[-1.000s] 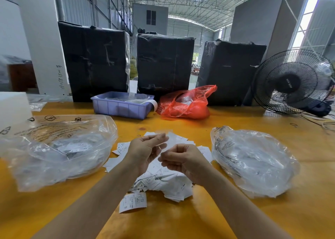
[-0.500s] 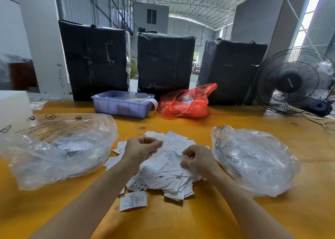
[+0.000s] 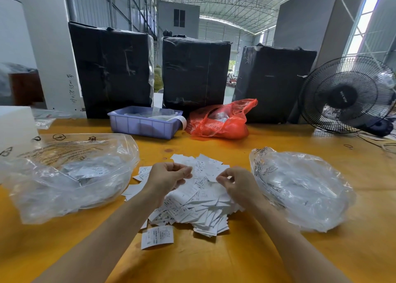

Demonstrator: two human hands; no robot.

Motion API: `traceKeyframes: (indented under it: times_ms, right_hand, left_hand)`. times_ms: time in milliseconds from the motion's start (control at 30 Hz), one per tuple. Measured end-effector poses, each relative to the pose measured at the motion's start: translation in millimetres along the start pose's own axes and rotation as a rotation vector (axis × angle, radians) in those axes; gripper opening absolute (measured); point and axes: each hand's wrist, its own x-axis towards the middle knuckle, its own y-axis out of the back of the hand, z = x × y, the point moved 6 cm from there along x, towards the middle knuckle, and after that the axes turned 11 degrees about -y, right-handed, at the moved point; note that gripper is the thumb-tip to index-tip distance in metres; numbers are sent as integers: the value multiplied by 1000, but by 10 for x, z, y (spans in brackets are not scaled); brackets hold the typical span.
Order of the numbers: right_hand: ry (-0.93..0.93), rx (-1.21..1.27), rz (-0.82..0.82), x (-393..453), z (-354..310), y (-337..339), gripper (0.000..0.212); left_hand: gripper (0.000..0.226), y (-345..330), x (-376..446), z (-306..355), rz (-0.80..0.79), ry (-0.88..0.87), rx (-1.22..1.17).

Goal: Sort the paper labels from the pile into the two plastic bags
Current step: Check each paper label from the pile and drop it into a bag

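A pile of white paper labels (image 3: 199, 199) lies on the yellow table between two clear plastic bags. The left bag (image 3: 70, 175) holds several labels. The right bag (image 3: 300, 188) lies crumpled, and I cannot make out what is inside it. My left hand (image 3: 169, 179) hovers over the pile's left side with its fingers curled; whether a label sits in it is hidden. My right hand (image 3: 237, 186) is over the pile's right side, fingertips pinching the edge of a label on top. One label (image 3: 157, 237) lies apart at the front.
A purple tray (image 3: 145, 124) and a red plastic bag (image 3: 220, 122) sit behind the pile. Three black-wrapped boxes (image 3: 192, 72) line the table's back edge. A black fan (image 3: 347, 96) stands at the back right, a white block (image 3: 15, 128) at the far left.
Both hands came down from holding a label together above the pile and moved apart. They now work at the top of the pile, the right one further right.
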Motion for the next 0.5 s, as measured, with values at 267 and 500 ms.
traceKeyframes:
  times_ms: [267,500]
  right_hand:
    - [81,-297,-221,-90,-110,-333,59]
    - [-16,-114,-124,-44,-54,-205,17]
  left_hand:
    - [10,12,-1,14,5,-6,12]
    - [9,18,-7,13,-7,1,35]
